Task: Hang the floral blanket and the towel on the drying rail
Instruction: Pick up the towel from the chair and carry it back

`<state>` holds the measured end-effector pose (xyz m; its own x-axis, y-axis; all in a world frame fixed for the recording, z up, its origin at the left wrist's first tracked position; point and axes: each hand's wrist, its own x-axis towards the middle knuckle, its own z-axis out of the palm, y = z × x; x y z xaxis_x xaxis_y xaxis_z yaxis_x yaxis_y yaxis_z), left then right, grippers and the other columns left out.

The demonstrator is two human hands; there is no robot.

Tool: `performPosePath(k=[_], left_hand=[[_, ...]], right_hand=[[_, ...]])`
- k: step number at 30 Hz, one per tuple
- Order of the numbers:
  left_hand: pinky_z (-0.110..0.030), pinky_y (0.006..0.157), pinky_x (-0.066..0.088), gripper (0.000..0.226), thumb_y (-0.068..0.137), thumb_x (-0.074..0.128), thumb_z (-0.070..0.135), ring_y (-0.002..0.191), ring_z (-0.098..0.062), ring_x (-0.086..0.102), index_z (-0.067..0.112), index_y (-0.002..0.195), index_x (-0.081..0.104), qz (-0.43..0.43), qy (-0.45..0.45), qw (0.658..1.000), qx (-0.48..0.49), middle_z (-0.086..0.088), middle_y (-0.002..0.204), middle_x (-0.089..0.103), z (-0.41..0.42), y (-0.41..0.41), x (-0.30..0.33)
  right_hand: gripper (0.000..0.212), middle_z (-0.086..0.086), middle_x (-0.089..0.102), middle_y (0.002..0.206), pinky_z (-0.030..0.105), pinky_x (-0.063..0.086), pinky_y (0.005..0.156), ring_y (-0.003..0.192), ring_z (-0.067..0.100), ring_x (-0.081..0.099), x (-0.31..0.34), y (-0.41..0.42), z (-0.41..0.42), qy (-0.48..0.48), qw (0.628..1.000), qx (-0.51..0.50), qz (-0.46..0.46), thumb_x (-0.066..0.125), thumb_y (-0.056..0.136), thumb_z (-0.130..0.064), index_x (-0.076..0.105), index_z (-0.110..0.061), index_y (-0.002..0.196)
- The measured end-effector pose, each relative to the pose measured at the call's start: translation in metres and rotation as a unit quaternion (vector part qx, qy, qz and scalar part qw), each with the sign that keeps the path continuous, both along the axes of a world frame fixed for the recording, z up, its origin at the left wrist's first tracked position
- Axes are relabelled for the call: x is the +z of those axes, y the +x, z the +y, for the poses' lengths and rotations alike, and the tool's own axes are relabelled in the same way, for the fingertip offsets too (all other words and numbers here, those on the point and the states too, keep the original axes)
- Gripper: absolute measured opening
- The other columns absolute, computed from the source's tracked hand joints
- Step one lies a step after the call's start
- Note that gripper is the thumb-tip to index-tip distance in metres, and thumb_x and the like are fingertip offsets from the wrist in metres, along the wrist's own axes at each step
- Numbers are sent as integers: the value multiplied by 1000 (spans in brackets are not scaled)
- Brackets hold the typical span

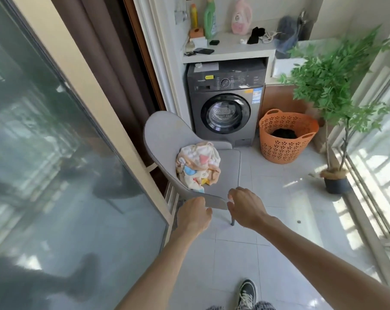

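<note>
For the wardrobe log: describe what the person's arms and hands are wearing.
Nothing is worn. The left hand and right hand are bare: no gloves, rings, watch or bracelets show. Both forearms are uncovered up to the frame's edge, with no sleeve in view.

Single head-worn view; you look forward and steeply down from standing height. The wide lens bends the edges. Your shoe [247, 294] sits at the bottom edge, the grey chair [167, 139] near centre at arm's reach, the washing machine [225, 104] farther off, facing you.
</note>
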<state>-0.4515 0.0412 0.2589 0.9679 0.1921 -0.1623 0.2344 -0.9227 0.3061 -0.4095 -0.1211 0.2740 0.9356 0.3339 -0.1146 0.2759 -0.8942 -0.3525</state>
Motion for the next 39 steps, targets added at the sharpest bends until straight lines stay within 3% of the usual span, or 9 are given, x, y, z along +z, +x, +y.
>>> performPosePath(k=[5, 9, 18, 23, 25, 30, 36, 39], left_hand=[[-23, 68, 48, 26, 95, 59, 40, 92, -15, 68, 19, 109, 64, -8, -20, 1000, 20, 3, 102, 70, -6, 57, -6], [-29, 71, 54, 26, 95, 56, 41, 94, -18, 68, 19, 107, 64, 5, -13, 1000, 15, 1, 104, 71, -10, 91, -16], [-31, 71, 40, 24, 96, 51, 37, 105, -27, 63, 16, 105, 58, 78, -26, 997, 12, -4, 110, 68, 4, 185, -51], [-39, 89, 48, 33, 97, 49, 35, 115, -28, 59, 14, 122, 55, 126, -44, 991, 2, -6, 125, 64, 31, 252, -81], [-41, 89, 50, 30, 97, 49, 34, 112, -27, 60, 14, 118, 55, 138, -50, 989, 2, -6, 121, 65, 43, 277, -93], [-36, 73, 45, 28, 97, 50, 34, 105, -31, 62, 11, 113, 54, 146, -70, 987, 2, -10, 110, 66, 80, 336, -116], [-40, 86, 51, 30, 95, 52, 31, 112, -31, 60, 9, 115, 57, 170, -82, 981, 29, -10, 117, 66, 124, 395, -152], [-38, 81, 50, 27, 95, 53, 31, 107, -32, 62, 9, 109, 57, 171, -87, 981, 43, -12, 112, 67, 137, 415, -169]], right_hand=[[24, 7, 65, 113, 38, 55, 81, 100, 26, 61, -5, 73, -6, -8, 999, 23, 25, 53, 93, -21, 63, -12, 113], [24, 7, 63, 112, 37, 55, 80, 99, 26, 60, -19, 109, -5, -9, 998, 28, 61, 53, 93, -21, 61, -11, 113], [29, 10, 60, 117, 37, 48, 84, 106, 29, 57, -52, 191, 10, -18, 994, 12, 111, 48, 91, -17, 57, -9, 117], [31, 9, 58, 122, 36, 46, 87, 112, 29, 56, -72, 252, 27, -31, 991, -13, 131, 48, 93, -18, 53, -10, 123], [32, 9, 57, 124, 37, 46, 88, 114, 29, 55, -82, 275, 37, -38, 989, -19, 141, 48, 94, -19, 52, -10, 125], [34, 11, 56, 126, 37, 48, 89, 115, 30, 55, -106, 333, 71, -69, 984, -24, 161, 50, 95, -21, 51, -9, 126], [27, 13, 57, 119, 39, 47, 86, 111, 34, 57, -139, 392, 116, -95, 978, 9, 184, 50, 95, -19, 53, -6, 118], [25, 13, 55, 119, 39, 46, 84, 113, 34, 56, -155, 418, 135, -103, 975, 30, 195, 50, 94, -17, 53, -6, 116]])
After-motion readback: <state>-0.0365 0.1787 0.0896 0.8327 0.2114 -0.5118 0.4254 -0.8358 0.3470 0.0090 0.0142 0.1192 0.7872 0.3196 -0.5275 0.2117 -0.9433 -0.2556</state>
